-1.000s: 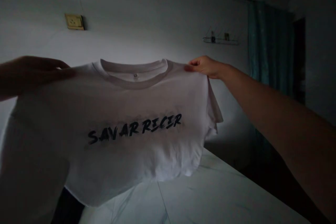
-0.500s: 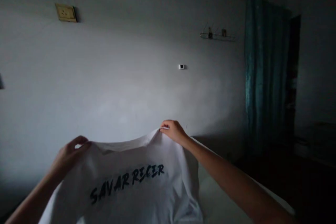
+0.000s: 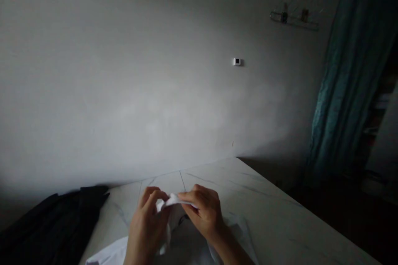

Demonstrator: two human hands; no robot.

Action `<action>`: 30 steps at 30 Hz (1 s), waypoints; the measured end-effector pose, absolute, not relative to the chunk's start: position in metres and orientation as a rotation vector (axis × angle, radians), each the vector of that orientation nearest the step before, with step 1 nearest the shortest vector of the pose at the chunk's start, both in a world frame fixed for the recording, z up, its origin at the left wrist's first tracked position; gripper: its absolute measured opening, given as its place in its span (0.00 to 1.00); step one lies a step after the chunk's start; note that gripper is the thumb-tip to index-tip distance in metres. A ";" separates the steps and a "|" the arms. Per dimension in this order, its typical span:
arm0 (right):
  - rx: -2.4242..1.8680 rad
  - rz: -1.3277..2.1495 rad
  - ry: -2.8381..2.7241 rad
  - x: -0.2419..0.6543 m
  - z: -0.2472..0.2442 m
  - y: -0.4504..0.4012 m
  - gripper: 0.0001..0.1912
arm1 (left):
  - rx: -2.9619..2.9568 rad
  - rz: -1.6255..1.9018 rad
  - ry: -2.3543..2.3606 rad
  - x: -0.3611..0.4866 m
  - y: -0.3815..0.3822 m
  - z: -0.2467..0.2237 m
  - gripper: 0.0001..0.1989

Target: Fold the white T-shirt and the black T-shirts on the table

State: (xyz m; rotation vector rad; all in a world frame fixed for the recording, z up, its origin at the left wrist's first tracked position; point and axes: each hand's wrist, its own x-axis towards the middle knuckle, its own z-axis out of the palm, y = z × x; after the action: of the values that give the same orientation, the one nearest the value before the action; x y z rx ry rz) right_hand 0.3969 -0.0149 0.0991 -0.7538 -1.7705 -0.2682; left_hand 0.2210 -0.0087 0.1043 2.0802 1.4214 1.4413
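A white shirt (image 3: 174, 200) is bunched between my two hands, low in the middle of the view. My left hand (image 3: 147, 219) grips its gathered edge, fingers curled. The fingers of my right hand (image 3: 202, 209) pinch the same edge a short way to the right. Below the hands the cloth hangs loosely, and part of it spreads to the lower left. The shirt's printed lettering is mostly hidden in the folds.
Beneath the shirt is a white marble-patterned table (image 3: 264, 198) against a pale wall (image 3: 149, 70). Dark cloth (image 3: 59, 223) lies at its left. A small white device (image 3: 237, 61) and a wire shelf (image 3: 294, 20) are on the wall; a teal curtain (image 3: 345, 91) hangs right.
My hands have come close together and lower, gathering the shirt that was stretched wide between them with its lettering showing. The view has tipped down, revealing the table and dark cloth.
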 end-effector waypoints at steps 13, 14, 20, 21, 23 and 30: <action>-0.862 0.299 -2.010 0.423 0.113 -0.014 0.17 | 2.204 1.095 1.183 0.165 0.000 0.117 0.12; -0.862 0.228 -2.020 0.424 0.112 -0.014 0.15 | 2.202 1.061 1.162 0.165 0.000 0.117 0.12; -0.863 -0.070 -1.961 0.424 0.109 -0.020 0.14 | 2.237 1.073 1.170 0.181 -0.009 0.122 0.16; -0.872 -0.028 -1.934 0.422 0.109 -0.023 0.15 | 2.239 1.117 1.163 0.185 -0.010 0.122 0.16; -0.892 0.093 -1.881 0.415 0.109 -0.027 0.12 | 2.246 1.190 1.135 0.192 -0.013 0.119 0.16; -0.898 0.362 -1.932 0.400 0.109 -0.030 0.03 | 2.227 1.187 1.101 0.198 -0.011 0.115 0.12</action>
State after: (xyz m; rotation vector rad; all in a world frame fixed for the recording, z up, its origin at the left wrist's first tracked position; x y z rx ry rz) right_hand 0.4001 -0.0301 0.1088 -0.8978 -1.9322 0.3625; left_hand 0.1983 -0.0106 0.1147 2.2267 1.1006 1.1871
